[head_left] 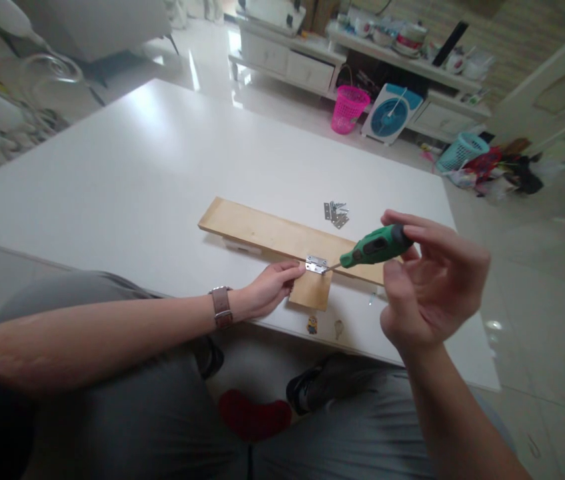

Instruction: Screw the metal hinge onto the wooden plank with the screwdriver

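A long pale wooden board (262, 230) lies on the white table (137, 180), with a small wooden block (311, 291) butted against its near edge. A small metal hinge (316, 264) bridges the two. My left hand (272, 287) rests on the table with its fingers pressed against the block and hinge, a watch on the wrist. My right hand (430, 280) grips a green-handled screwdriver (375, 246); its tip meets the hinge's right side.
Several spare hinges (336, 213) lie on the table behind the board. A tiny screw (371, 299) sits near the front edge. Beyond the table stand a pink basket (349, 108), a fan (389, 115), a teal basket (461, 151) and low white shelving.
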`<state>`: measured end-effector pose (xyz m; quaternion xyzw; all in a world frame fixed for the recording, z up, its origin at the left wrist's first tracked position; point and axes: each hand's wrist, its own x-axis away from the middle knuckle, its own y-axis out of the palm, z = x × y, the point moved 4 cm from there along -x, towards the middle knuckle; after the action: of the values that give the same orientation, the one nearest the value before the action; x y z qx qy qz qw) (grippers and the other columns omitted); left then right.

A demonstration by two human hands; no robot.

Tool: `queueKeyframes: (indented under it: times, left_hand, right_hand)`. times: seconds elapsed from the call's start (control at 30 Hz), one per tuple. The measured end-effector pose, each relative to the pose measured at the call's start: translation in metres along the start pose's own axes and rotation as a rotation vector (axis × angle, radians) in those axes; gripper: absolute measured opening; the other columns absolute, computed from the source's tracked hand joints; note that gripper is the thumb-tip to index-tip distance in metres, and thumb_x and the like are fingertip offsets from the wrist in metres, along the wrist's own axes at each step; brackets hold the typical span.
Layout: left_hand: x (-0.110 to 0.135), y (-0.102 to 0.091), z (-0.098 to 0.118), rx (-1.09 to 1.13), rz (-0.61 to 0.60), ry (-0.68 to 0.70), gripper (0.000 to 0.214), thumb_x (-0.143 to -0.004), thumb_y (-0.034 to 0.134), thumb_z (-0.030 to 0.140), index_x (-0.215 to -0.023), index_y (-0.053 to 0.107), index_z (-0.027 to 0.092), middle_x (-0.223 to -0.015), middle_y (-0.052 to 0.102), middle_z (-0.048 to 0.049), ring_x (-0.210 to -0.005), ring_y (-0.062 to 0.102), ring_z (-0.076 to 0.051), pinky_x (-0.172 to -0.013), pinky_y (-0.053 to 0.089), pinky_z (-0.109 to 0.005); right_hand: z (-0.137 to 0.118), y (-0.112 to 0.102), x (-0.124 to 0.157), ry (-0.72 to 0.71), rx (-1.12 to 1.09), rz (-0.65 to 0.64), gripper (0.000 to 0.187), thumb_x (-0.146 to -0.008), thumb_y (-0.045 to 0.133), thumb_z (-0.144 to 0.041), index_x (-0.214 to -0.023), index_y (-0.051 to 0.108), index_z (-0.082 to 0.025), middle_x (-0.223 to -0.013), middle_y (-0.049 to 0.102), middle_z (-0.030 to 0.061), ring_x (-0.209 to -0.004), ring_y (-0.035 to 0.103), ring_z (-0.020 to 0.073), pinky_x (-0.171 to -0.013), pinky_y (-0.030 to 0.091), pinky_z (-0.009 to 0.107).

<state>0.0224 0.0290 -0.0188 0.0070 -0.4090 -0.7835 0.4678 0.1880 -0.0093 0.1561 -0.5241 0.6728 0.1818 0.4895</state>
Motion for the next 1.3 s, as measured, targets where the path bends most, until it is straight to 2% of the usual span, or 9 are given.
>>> queueKeyframes:
  times: [0.1,0.27,0.47,0.67,0.83,0.9,1.03,1.13,1.3]
  left_hand:
    - [-0.0001,-0.0002,-0.0003,0.001,0.002,-0.001,0.030,-0.080,0.089,0.034,-0.100,0.079,0.013,-0.108,0.078,-0.0123,-0.099,0.068,-0.023,-0.094,0.051,-0.036]
    - [0.0010,0.0008,0.0008,0.012,-0.001,-0.003,0.028,-0.081,0.089,0.034,-0.098,0.079,0.014,-0.109,0.078,-0.0127,-0.101,0.068,-0.023,-0.096,0.051,-0.036]
    - [0.0014,0.0004,0.0007,0.004,0.006,0.001,0.028,-0.080,0.089,0.034,-0.098,0.079,0.014,-0.107,0.078,-0.0125,-0.100,0.069,-0.024,-0.093,0.052,-0.035]
    - [0.0001,0.0007,0.0010,0.003,-0.005,0.010,0.028,-0.080,0.089,0.034,-0.097,0.079,0.014,-0.107,0.078,-0.0119,-0.099,0.069,-0.023,-0.093,0.052,-0.035]
    - [0.0011,0.0003,0.0009,0.002,0.001,0.006,0.029,-0.080,0.090,0.034,-0.098,0.079,0.014,-0.108,0.078,-0.0122,-0.101,0.069,-0.024,-0.094,0.052,-0.036]
    - [0.0014,0.0002,0.0010,-0.003,0.005,0.007,0.029,-0.080,0.090,0.034,-0.098,0.079,0.014,-0.108,0.078,-0.0125,-0.102,0.070,-0.024,-0.094,0.053,-0.036]
    - [0.0014,0.0008,0.0013,-0.004,-0.001,0.005,0.029,-0.081,0.089,0.036,-0.098,0.079,0.014,-0.110,0.078,-0.0127,-0.103,0.069,-0.025,-0.096,0.052,-0.037]
    - [0.0010,0.0012,0.0018,-0.006,-0.006,0.011,0.029,-0.081,0.089,0.036,-0.097,0.079,0.014,-0.110,0.078,-0.0129,-0.103,0.069,-0.024,-0.096,0.052,-0.037]
    - [0.0012,0.0009,0.0017,-0.015,0.001,0.012,0.029,-0.081,0.089,0.035,-0.098,0.079,0.014,-0.109,0.078,-0.0125,-0.103,0.069,-0.025,-0.094,0.052,-0.036]
  right_hand:
    - [-0.0007,0.0003,0.0004,0.006,-0.011,-0.008,0.044,-0.095,0.068,-0.018,-0.136,0.062,-0.032,-0.123,0.070,0.0065,-0.114,0.072,0.0293,-0.089,0.066,0.052]
    - [-0.0028,-0.0041,-0.0021,-0.002,0.095,0.046,0.049,-0.083,0.084,-0.016,-0.127,0.068,-0.032,-0.109,0.067,0.0045,-0.101,0.068,0.0244,-0.079,0.066,0.044]
    - [-0.0007,0.0011,0.0001,0.017,0.001,0.002,0.043,-0.095,0.067,-0.017,-0.135,0.062,-0.031,-0.126,0.071,0.0073,-0.118,0.072,0.0302,-0.091,0.067,0.055]
    - [-0.0019,-0.0042,-0.0024,-0.023,0.104,0.037,0.049,-0.083,0.081,-0.014,-0.126,0.068,-0.033,-0.110,0.068,0.0040,-0.101,0.069,0.0236,-0.077,0.066,0.042]
    - [-0.0010,-0.0003,-0.0005,0.017,-0.012,0.010,0.044,-0.092,0.069,-0.017,-0.133,0.064,-0.030,-0.124,0.070,0.0077,-0.115,0.071,0.0286,-0.088,0.066,0.051]
    - [-0.0006,0.0012,0.0004,0.021,-0.046,0.005,0.044,-0.094,0.066,-0.016,-0.136,0.063,-0.030,-0.124,0.071,0.0076,-0.115,0.072,0.0291,-0.088,0.066,0.051]
    - [-0.0022,-0.0007,-0.0022,-0.008,0.025,0.022,0.051,-0.084,0.077,-0.012,-0.130,0.066,-0.031,-0.114,0.068,0.0046,-0.103,0.071,0.0251,-0.082,0.065,0.045]
    - [-0.0046,-0.0028,-0.0045,-0.035,0.065,0.047,0.053,-0.079,0.082,-0.012,-0.126,0.069,-0.031,-0.110,0.066,0.0043,-0.097,0.069,0.0235,-0.081,0.064,0.044]
    - [-0.0029,0.0004,-0.0015,0.022,0.013,-0.013,0.040,-0.094,0.067,-0.023,-0.133,0.064,-0.031,-0.123,0.071,0.0084,-0.114,0.071,0.0301,-0.090,0.065,0.056]
